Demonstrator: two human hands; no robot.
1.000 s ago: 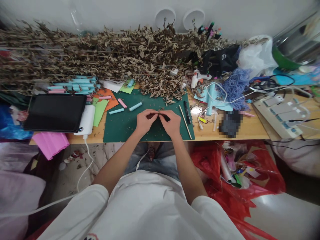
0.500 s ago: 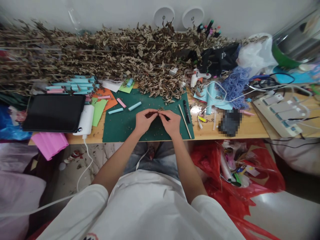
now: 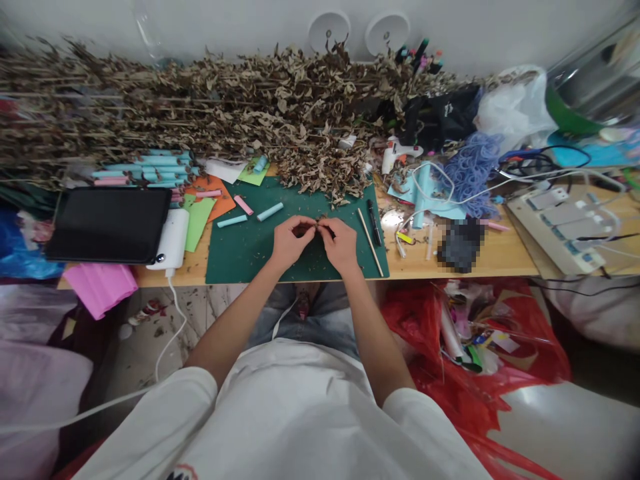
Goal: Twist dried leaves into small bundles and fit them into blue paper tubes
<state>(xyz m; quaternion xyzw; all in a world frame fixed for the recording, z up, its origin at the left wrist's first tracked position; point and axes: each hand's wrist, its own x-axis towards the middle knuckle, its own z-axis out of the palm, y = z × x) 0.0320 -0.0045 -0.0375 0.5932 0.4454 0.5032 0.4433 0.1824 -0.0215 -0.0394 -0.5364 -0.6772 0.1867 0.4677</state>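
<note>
My left hand [image 3: 289, 241] and my right hand [image 3: 341, 243] meet over the green cutting mat [image 3: 240, 250], fingertips pinched together on a small dry brown twig [image 3: 319, 223] held between them. Both hands are closed on it. Bits of dry leaf litter the mat around the hands. A big heap of dried leafy branches [image 3: 210, 113] lies along the back of the table, just beyond the mat.
Blue and pink paper rolls [image 3: 150, 170], coloured paper sheets [image 3: 203, 217], a dark tablet [image 3: 107, 223] and a white power bank [image 3: 173, 240] lie left. A wooden stick [image 3: 371, 243], black pen [image 3: 373, 223], glue gun [image 3: 397, 153], power strip [image 3: 563, 223] and cables sit right. A red bag [image 3: 475, 347] hangs below the table edge.
The hands have stayed pinched on the twig at the same spot on the mat; only small finger shifts show.
</note>
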